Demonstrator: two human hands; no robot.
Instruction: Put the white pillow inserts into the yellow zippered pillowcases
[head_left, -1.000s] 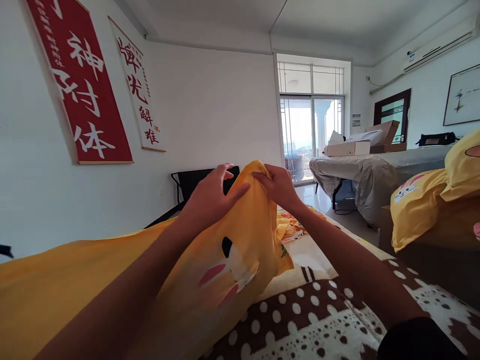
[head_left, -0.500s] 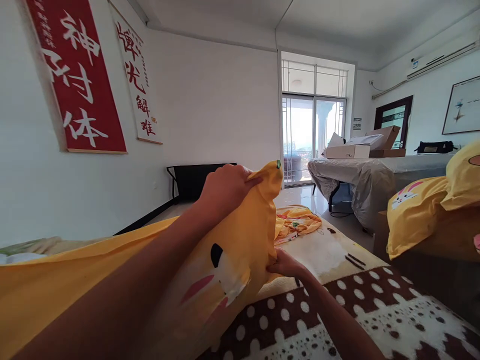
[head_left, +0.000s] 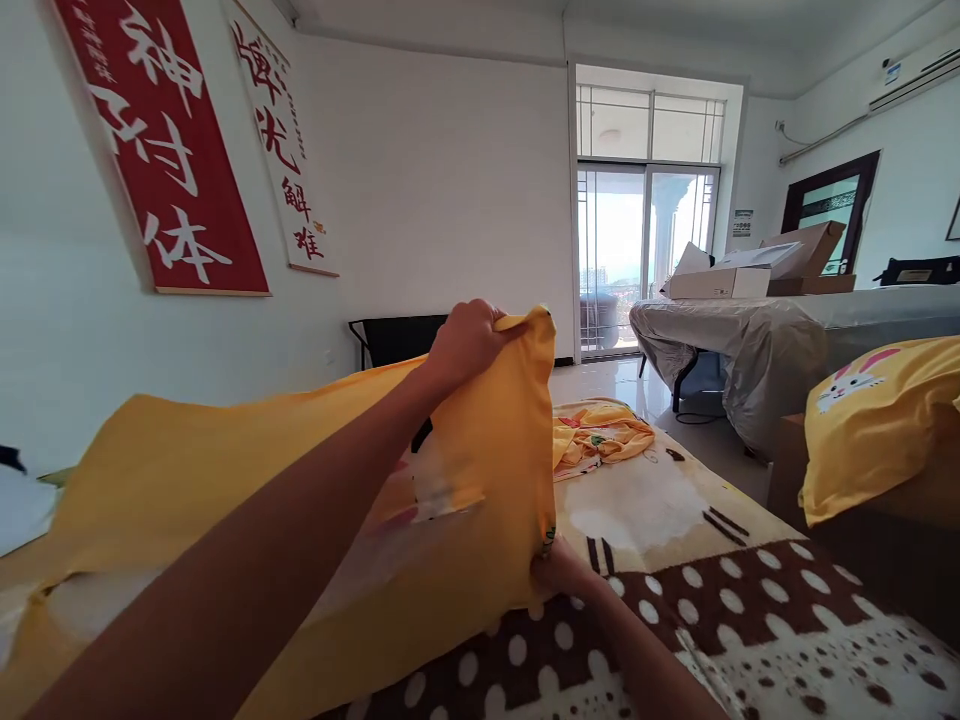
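Observation:
A yellow pillowcase [head_left: 480, 430] with a rabbit print hangs stretched out in front of me, its near part spreading to the lower left, where something whitish shows at its edge. My left hand [head_left: 472, 340] grips its upper far corner, fingers closed over the cloth. Lower down, my right hand [head_left: 559, 570] is closed on the bottom corner of the same end; its fingertips are partly hidden by the fabric. The end edge runs nearly upright between both hands. My left forearm covers part of the rabbit print.
Below lies a brown and cream dotted blanket [head_left: 675, 600], with a crumpled yellow printed cloth [head_left: 604, 435] on its far part. A yellow rabbit pillow [head_left: 877, 430] rests at the right. Beyond stands a plastic-covered table [head_left: 772, 335] bearing cardboard boxes [head_left: 727, 282].
The end of the pillowcase has been pulled straighter between my hands, the right hand going slightly lower. Its near part has lifted and spread out at the left. The view has turned slightly.

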